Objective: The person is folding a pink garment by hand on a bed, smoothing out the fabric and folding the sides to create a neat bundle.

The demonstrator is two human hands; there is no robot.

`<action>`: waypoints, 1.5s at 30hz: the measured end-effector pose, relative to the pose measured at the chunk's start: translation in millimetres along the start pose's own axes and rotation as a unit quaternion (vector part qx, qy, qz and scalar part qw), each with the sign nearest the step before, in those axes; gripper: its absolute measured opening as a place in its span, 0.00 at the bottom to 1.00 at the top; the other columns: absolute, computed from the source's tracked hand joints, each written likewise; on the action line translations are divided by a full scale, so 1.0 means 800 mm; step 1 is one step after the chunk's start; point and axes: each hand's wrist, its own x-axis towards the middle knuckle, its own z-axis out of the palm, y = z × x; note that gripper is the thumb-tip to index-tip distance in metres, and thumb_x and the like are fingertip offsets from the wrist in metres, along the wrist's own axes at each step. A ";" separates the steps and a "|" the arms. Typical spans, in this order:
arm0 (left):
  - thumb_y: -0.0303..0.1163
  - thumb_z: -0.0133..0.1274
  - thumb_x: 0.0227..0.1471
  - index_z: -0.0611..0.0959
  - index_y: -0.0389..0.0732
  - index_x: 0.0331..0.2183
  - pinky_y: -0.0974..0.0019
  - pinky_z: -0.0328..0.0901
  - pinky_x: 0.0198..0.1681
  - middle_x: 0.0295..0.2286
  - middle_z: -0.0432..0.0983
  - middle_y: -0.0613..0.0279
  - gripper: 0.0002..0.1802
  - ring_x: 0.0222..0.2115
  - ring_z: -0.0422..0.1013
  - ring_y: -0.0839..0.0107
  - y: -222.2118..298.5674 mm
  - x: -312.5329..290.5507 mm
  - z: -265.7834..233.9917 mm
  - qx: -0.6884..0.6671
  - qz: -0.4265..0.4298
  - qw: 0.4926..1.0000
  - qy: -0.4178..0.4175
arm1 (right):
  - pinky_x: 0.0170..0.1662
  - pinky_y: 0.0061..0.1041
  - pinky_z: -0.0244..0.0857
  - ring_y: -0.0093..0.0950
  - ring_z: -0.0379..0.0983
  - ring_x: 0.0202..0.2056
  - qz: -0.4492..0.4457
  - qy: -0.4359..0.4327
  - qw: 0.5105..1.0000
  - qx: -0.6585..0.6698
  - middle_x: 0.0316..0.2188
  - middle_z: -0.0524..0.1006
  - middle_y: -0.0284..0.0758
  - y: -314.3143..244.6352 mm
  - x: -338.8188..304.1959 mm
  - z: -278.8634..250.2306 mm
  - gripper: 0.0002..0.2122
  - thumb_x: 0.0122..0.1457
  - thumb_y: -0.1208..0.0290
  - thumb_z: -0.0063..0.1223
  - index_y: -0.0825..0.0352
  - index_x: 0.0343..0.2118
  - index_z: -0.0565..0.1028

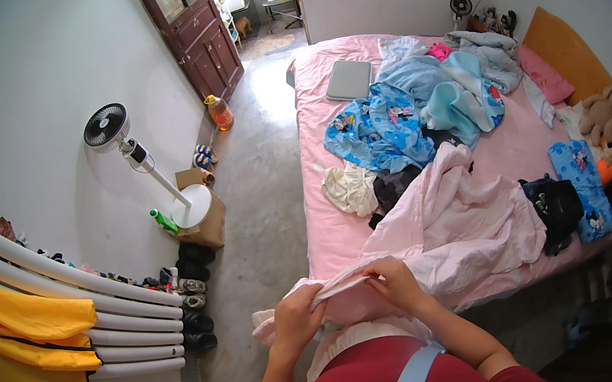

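Both my hands grip the near edge of a pale pink quilt cover (466, 216), a large thin bedding cloth as it appears. My left hand (298, 317) is closed on a gathered fold, with a loose end hanging out to its left. Close by on the right, my right hand (394, 286) pinches the same edge. From my hands the cloth runs up onto the bed (326, 212), where most of it lies in wrinkles. A cream cloth (349, 189) and dark garments lie just past it.
Blue patterned bedding (381, 129) is heaped mid-bed beside a grey flat case (349, 79). A folded blue bundle (581, 183), a black garment (553, 209) and a teddy bear (604, 114) sit at the right. Left stand a fan (174, 185), shoes (199, 324) and a white radiator (136, 343).
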 end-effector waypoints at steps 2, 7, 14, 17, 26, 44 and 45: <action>0.27 0.57 0.42 0.80 0.38 0.34 0.58 0.68 0.31 0.27 0.76 0.54 0.12 0.28 0.74 0.54 0.004 0.002 0.000 0.020 0.032 0.999 -0.011 | 0.39 0.33 0.65 0.38 0.75 0.35 -0.004 -0.015 0.999 -0.039 0.33 0.78 0.42 0.007 0.001 0.000 0.06 0.49 0.74 0.57 0.66 0.31 0.79; 0.26 0.58 0.41 0.80 0.37 0.33 0.58 0.67 0.30 0.26 0.75 0.53 0.12 0.28 0.73 0.53 0.013 0.004 -0.003 0.031 0.056 0.998 -0.015 | 0.49 0.38 0.58 0.37 0.65 0.52 -0.022 -0.006 0.995 -0.100 0.49 0.71 0.38 0.001 0.006 -0.003 0.07 0.47 0.74 0.57 0.61 0.32 0.79; 0.24 0.59 0.40 0.80 0.36 0.32 0.58 0.67 0.30 0.26 0.75 0.52 0.12 0.28 0.73 0.52 0.013 0.001 -0.004 0.045 0.037 0.998 -0.025 | 0.56 0.47 0.48 0.37 0.55 0.61 -0.006 -0.104 0.990 -0.095 0.58 0.66 0.32 0.036 0.002 0.005 0.10 0.50 0.72 0.54 0.57 0.37 0.79; 0.27 0.57 0.41 0.80 0.40 0.33 0.57 0.65 0.28 0.23 0.73 0.55 0.11 0.25 0.71 0.55 0.010 -0.001 -0.003 0.048 0.062 0.997 -0.015 | 0.59 0.47 0.47 0.39 0.54 0.62 0.012 -0.153 0.984 -0.093 0.58 0.65 0.32 0.036 0.006 -0.002 0.13 0.52 0.73 0.54 0.55 0.42 0.78; 0.26 0.58 0.40 0.80 0.39 0.33 0.57 0.65 0.28 0.22 0.72 0.55 0.12 0.25 0.71 0.55 0.019 0.006 0.001 0.057 0.072 0.995 -0.032 | 0.55 0.39 0.56 0.37 0.64 0.54 -0.001 -0.168 0.985 -0.042 0.51 0.70 0.37 0.075 0.002 0.000 0.10 0.55 0.74 0.50 0.62 0.40 0.77; 0.32 0.64 0.38 0.77 0.39 0.30 0.59 0.63 0.25 0.20 0.71 0.58 0.15 0.22 0.70 0.57 0.012 0.067 -0.064 0.103 0.154 0.982 0.037 | 0.33 0.32 0.67 0.40 0.72 0.31 -0.110 0.055 0.989 -0.084 0.30 0.71 0.38 -0.073 0.036 -0.089 0.05 0.52 0.80 0.53 0.67 0.33 0.74; 0.33 0.65 0.37 0.77 0.40 0.30 0.59 0.63 0.24 0.20 0.71 0.58 0.16 0.21 0.70 0.57 0.012 0.073 -0.075 0.133 0.175 0.975 0.045 | 0.33 0.32 0.67 0.40 0.72 0.31 -0.111 0.057 0.989 -0.086 0.30 0.71 0.38 -0.081 0.043 -0.088 0.05 0.52 0.80 0.53 0.67 0.33 0.74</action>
